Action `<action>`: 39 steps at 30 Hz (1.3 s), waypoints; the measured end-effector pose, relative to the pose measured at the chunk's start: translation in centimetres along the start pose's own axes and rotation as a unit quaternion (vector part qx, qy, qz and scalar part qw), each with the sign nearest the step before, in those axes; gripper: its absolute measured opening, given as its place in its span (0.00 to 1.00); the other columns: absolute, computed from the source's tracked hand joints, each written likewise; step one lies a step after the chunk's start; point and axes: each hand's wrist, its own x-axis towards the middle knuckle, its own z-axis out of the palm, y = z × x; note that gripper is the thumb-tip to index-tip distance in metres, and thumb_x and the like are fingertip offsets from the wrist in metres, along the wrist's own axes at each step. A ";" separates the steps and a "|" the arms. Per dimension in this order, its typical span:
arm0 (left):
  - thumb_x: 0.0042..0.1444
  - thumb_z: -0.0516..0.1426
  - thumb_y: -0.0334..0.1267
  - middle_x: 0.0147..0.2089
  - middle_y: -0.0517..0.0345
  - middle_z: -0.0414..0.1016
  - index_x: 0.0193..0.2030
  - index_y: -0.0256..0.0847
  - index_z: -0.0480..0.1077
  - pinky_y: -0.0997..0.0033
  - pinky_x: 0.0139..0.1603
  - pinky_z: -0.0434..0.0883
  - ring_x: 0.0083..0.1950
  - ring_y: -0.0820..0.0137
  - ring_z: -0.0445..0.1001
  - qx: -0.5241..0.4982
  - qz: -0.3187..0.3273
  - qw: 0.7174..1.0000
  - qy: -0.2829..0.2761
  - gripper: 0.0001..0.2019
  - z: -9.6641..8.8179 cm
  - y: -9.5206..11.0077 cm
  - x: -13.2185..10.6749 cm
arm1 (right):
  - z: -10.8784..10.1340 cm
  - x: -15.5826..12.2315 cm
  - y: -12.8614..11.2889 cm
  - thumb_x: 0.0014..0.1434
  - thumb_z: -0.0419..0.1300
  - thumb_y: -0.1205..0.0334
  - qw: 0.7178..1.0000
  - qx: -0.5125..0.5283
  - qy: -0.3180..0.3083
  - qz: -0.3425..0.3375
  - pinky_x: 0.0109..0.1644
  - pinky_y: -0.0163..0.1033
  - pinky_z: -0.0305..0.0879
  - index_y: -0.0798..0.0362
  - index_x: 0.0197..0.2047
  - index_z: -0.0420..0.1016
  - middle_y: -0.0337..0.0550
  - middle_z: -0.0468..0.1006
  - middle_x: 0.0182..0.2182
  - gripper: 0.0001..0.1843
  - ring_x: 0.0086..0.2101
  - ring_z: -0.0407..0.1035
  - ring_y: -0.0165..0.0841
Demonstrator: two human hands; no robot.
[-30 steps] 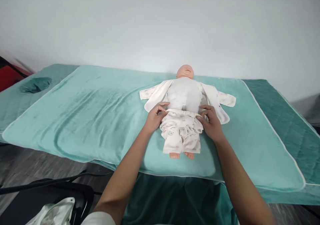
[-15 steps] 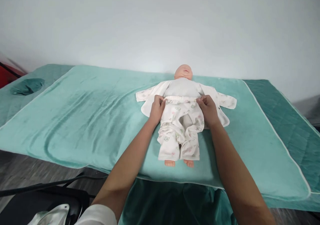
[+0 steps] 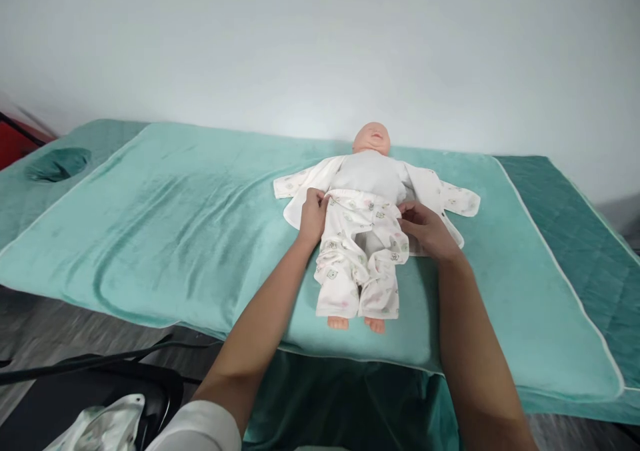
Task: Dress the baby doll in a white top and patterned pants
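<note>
A baby doll (image 3: 371,171) lies on its back on a teal blanket (image 3: 190,224), head toward the wall. An open white patterned jacket (image 3: 450,201) is spread under its arms. White printed trousers (image 3: 357,251) cover its legs up to the waist, with bare feet showing below. My left hand (image 3: 313,214) is closed on the waistband at the doll's right hip. My right hand (image 3: 425,227) rests at the other hip, fingers curled on the trouser fabric.
The blanket covers a darker green padded table (image 3: 580,237) against a pale wall. A face hole (image 3: 57,164) shows at the table's far left. A black chair (image 3: 100,397) with a patterned cloth (image 3: 100,424) stands at lower left.
Both hands drew the trousers' waistband up from the doll's hips to its waist. The right hand has since slipped a little lower on the hip.
</note>
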 end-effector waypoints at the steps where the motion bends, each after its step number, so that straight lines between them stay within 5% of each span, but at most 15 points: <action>1: 0.64 0.55 0.34 0.32 0.63 0.66 0.36 0.44 0.59 0.70 0.40 0.62 0.35 0.70 0.66 -0.004 -0.012 1.000 0.005 0.07 0.0 -0.2 0.1 | 0.0 -0.1 -0.2 0.51 0.73 0.51 1.000 -0.003 -0.008 0.003 0.40 0.38 0.65 0.48 0.40 0.75 0.38 0.74 0.36 0.17 0.36 0.67 0.32; 5: 0.63 0.56 0.34 0.34 0.62 0.67 0.36 0.44 0.60 0.71 0.42 0.63 0.37 0.70 0.67 -0.052 -0.019 0.998 -0.016 0.07 0.0 -0.8 0.3 | 0.1 -0.2 -0.3 0.48 0.74 0.54 1.000 -0.014 -0.023 0.015 0.42 0.38 0.65 0.48 0.39 0.75 0.38 0.74 0.37 0.18 0.38 0.68 0.33; 13: 0.63 0.55 0.34 0.32 0.64 0.67 0.36 0.44 0.60 0.71 0.40 0.61 0.35 0.71 0.66 -0.062 0.002 0.997 -0.042 0.06 -0.1 -0.7 -0.1 | 0.0 0.3 1.1 0.51 0.70 0.55 0.998 -0.048 0.041 -0.016 0.35 0.36 0.60 0.50 0.35 0.72 0.35 0.71 0.30 0.13 0.31 0.64 0.29; 21: 0.64 0.55 0.35 0.32 0.64 0.66 0.36 0.44 0.60 0.70 0.42 0.62 0.36 0.71 0.66 -0.045 -0.033 0.998 -0.018 0.07 0.0 -0.3 0.0 | 1.6 1.6 1.5 0.53 0.65 0.55 0.950 -0.121 0.278 -0.071 0.35 0.37 0.63 0.49 0.35 0.70 0.36 0.72 0.29 0.10 0.31 0.67 0.31; 26: 0.61 0.59 0.39 0.33 0.62 0.71 0.38 0.43 0.65 0.72 0.39 0.65 0.36 0.71 0.69 -0.106 -0.055 0.990 -0.073 0.06 -0.1 0.0 -0.1 | 1.4 1.9 2.4 0.55 0.63 0.47 0.966 -0.146 0.212 -0.030 0.38 0.40 0.65 0.49 0.36 0.71 0.38 0.73 0.30 0.14 0.32 0.67 0.34; 31: 0.53 0.65 0.46 0.40 0.57 0.80 0.54 0.43 0.70 0.67 0.43 0.71 0.38 0.67 0.76 -0.214 -0.080 0.957 -0.180 0.22 -0.3 0.7 0.0 | 0.6 2.4 2.6 0.50 0.67 0.48 0.970 -0.149 0.190 0.029 0.47 0.47 0.70 0.48 0.40 0.72 0.44 0.80 0.38 0.18 0.41 0.73 0.41; 35: 0.50 0.66 0.46 0.44 0.51 0.82 0.48 0.39 0.76 0.61 0.52 0.73 0.46 0.60 0.79 -0.256 -0.085 0.929 -0.255 0.20 -0.2 1.4 0.7 | 0.9 2.9 2.3 0.48 0.68 0.55 0.980 -0.096 0.168 0.035 0.53 0.49 0.71 0.48 0.44 0.72 0.46 0.81 0.44 0.21 0.46 0.75 0.43; 39: 0.47 0.68 0.45 0.41 0.51 0.83 0.43 0.37 0.78 0.58 0.53 0.75 0.46 0.59 0.80 -0.287 -0.131 0.917 -0.245 0.18 0.1 1.6 1.2 | 1.6 2.9 1.7 0.46 0.69 0.57 0.989 -0.023 0.143 0.011 0.51 0.47 0.73 0.49 0.42 0.73 0.45 0.82 0.43 0.19 0.46 0.76 0.42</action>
